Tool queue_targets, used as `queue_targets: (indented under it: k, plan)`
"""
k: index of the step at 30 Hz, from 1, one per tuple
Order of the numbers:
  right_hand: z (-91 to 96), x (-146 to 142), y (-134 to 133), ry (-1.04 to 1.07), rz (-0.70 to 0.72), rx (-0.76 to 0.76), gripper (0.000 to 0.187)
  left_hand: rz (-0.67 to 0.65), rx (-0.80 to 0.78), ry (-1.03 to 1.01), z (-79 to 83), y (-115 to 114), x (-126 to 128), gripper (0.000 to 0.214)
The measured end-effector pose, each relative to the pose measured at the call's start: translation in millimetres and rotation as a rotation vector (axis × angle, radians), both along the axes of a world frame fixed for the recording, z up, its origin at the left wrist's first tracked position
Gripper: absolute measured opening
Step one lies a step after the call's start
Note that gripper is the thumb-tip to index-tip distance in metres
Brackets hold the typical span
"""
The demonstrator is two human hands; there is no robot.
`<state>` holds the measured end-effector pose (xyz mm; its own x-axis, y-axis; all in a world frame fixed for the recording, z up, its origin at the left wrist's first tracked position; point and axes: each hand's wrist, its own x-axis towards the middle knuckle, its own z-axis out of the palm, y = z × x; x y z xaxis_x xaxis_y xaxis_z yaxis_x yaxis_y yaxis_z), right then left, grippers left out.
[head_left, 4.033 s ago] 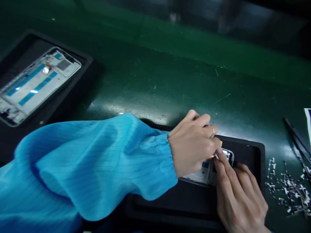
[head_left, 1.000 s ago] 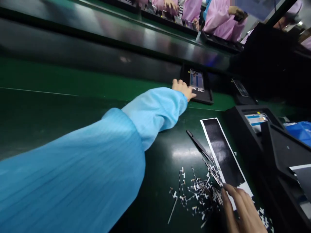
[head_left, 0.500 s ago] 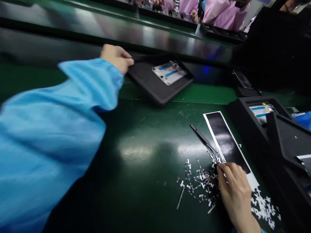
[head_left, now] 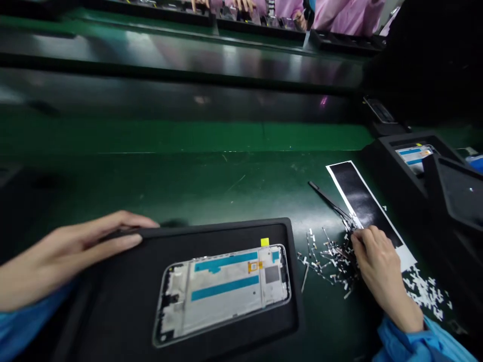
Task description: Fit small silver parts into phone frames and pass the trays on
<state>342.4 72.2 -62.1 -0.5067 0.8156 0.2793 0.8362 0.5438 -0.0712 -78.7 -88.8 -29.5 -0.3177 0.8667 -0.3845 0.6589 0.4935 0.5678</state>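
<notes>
At the near edge of the green bench [head_left: 226, 186], the left hand [head_left: 71, 256] lies fingers-together along a black tray's [head_left: 211, 230] rim, holding a phone frame [head_left: 222, 294], while the right hand [head_left: 379, 269] presses into small strips [head_left: 332, 264] (pinch lightly; any grip is hidden).

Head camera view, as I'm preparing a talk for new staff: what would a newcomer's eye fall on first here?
The phone frame with blue strips stands out most, lying in a black tray at bottom centre, with the left hand at the tray's left edge. To its right, the right hand is at a scattered pile of small pieces, beside tweezers. Along the top, people in pink stand at a far bench.
</notes>
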Motion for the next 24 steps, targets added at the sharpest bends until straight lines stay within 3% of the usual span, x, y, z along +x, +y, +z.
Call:
queue_targets:
  k: [3, 6, 10, 14, 19, 24]
  plan:
    - [2.3, 2.2, -2.8, 0.028, -0.002, -0.025, 0.020, -0.078, 0.044, -0.067, -6.8, -8.1, 21.2, 0.030]
    - [5.2, 5.5, -6.2, 0.053, -0.012, -0.039, 0.021, -0.226, 0.198, 0.135, 1.6, -3.3, 34.1, 0.032]
    - [4.3, 8.3, -5.8, 0.050, -0.021, -0.049, 0.023, -0.527, 0.413, 0.208, 23.9, 24.5, 67.4, 0.024]
    - [3.6, 7.0, -4.8, 0.070, -0.012, -0.053, 0.024, -0.752, 0.473, 0.147, 36.0, 60.8, 121.6, 0.028]
    - [12.1, 3.6, -11.4, 0.138, -0.034, -0.037, 0.022, -0.943, 0.489, 0.107, 30.2, 97.9, 183.6, 0.019]
    - [9.1, 0.8, -12.0, 0.101, -0.053, -0.046, 0.024, -0.947, 0.458, 0.157, 15.6, 124.8, 218.1, 0.015]
